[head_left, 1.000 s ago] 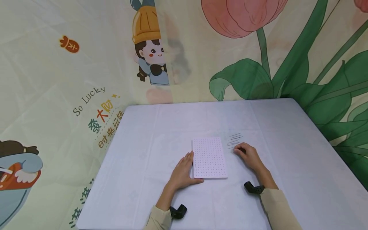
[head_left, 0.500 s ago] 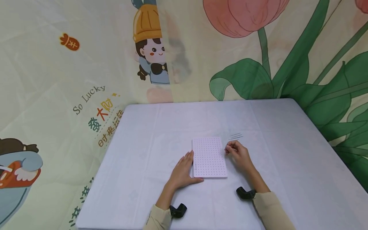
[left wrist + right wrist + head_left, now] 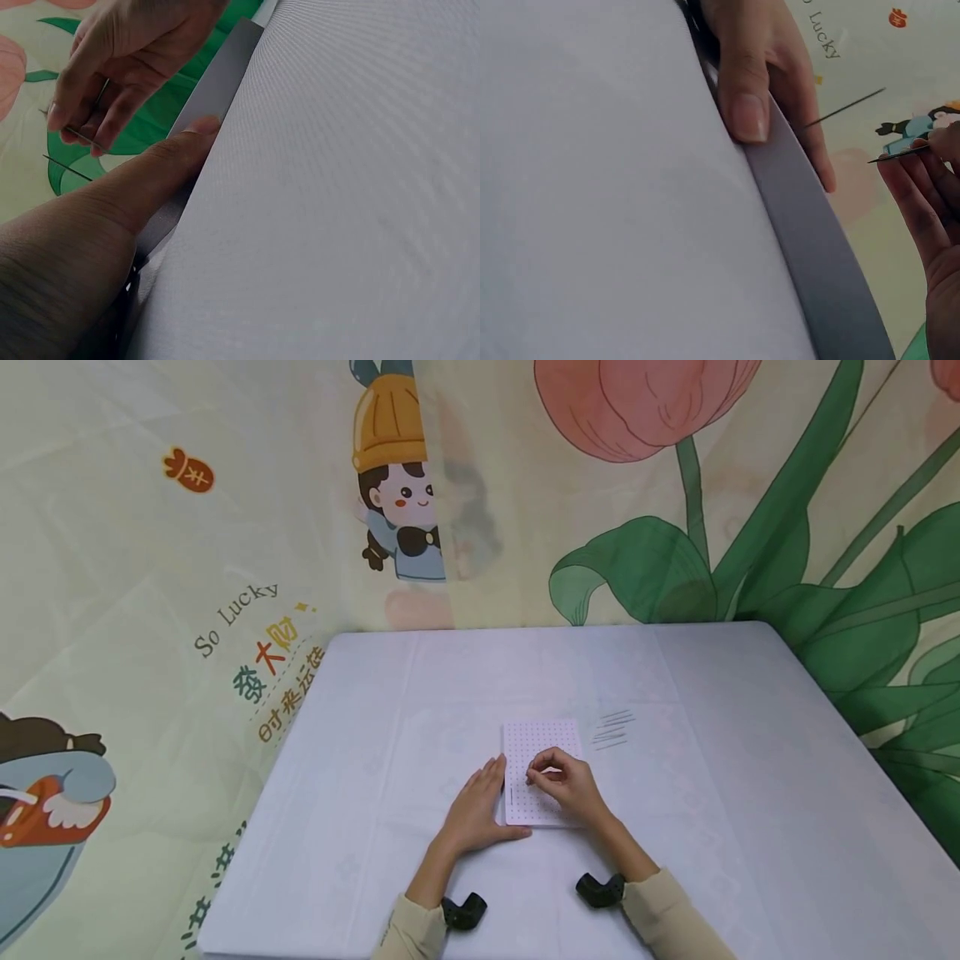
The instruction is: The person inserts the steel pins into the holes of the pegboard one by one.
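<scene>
The needle (image 3: 889, 156) pinched in the right grip (image 3: 567, 783) looks like smooth metal. Under that grip, the board (image 3: 543, 815) is smooth and matt, like plastic. Around the grip, finely woven matt cloth (image 3: 315, 120) covers the surface (image 3: 420, 710); behind it, the sleeve (image 3: 671, 910) looks like cloth, the wrist camera (image 3: 598, 891) plastic.

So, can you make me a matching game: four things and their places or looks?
Things:
1. left hand
2. board
3. right hand
4. loose needles

Place or look:
A. pinching a needle over the board
B. on the table, right of the board
C. at the board's left and near edges
D. pale, with rows of dots

Pairs: 1-C, 2-D, 3-A, 4-B
</scene>
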The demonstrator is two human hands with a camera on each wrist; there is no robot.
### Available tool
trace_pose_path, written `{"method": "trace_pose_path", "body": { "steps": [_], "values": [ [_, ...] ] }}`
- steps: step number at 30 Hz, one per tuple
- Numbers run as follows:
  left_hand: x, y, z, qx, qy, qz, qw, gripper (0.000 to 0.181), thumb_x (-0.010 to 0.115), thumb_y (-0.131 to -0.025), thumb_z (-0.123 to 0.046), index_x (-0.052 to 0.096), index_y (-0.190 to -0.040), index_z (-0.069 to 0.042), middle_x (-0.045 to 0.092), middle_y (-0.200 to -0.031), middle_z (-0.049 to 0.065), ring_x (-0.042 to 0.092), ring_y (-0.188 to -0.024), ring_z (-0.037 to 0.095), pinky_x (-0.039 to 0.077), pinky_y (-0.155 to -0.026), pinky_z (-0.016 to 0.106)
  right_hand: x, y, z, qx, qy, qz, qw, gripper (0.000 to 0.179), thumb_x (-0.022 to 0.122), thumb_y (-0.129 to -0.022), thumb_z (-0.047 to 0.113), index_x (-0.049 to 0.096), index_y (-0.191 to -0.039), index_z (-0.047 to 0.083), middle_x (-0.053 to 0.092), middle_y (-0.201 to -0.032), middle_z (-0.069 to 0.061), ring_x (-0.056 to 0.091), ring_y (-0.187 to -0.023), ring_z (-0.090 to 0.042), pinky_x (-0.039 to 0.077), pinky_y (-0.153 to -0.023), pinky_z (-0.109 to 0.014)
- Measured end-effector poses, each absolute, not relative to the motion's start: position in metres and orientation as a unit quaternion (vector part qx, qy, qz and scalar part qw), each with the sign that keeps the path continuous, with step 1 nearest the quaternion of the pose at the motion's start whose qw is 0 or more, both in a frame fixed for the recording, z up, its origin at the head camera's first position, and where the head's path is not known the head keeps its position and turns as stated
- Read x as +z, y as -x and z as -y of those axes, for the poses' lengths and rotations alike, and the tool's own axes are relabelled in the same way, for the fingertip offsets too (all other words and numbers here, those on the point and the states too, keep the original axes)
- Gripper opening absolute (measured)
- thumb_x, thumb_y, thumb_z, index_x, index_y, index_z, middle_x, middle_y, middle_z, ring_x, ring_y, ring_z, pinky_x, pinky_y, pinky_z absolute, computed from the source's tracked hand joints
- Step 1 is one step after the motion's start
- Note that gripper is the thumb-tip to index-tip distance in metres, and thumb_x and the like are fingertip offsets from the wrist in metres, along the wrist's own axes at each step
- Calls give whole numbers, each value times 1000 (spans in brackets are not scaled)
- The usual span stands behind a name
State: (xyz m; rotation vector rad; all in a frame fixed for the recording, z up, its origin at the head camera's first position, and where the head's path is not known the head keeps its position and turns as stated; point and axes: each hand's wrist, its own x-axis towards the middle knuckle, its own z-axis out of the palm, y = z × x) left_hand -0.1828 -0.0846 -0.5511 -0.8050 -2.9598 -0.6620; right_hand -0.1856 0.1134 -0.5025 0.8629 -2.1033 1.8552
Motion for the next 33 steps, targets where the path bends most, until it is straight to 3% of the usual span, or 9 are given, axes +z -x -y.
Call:
{"method": "trace_pose_path", "body": {
  "steps": [9, 33],
  "values": [
    [-551, 183, 86, -218, 269, 938, 16, 116, 58, -68, -74, 12, -147, -3, 19, -152, 9, 14, -139, 21, 15, -113, 36, -514, 186, -97, 599, -336, 718, 115, 13, 65, -78, -12, 60, -89, -9, 65, -84, -17, 65, -80, -25, 57, -66, -33],
    [-550, 182, 85, -216, 270, 938, 16, 117, 57, -68, -75, 13, -147, -1, 19, -151, 9, 15, -139, 21, 15, -113, 37, -514, 184, -94, 560, -375, 730, 111, 12, 64, -77, -15, 60, -86, -8, 65, -80, -17, 64, -77, -32, 57, -67, -36]
  ]
}}
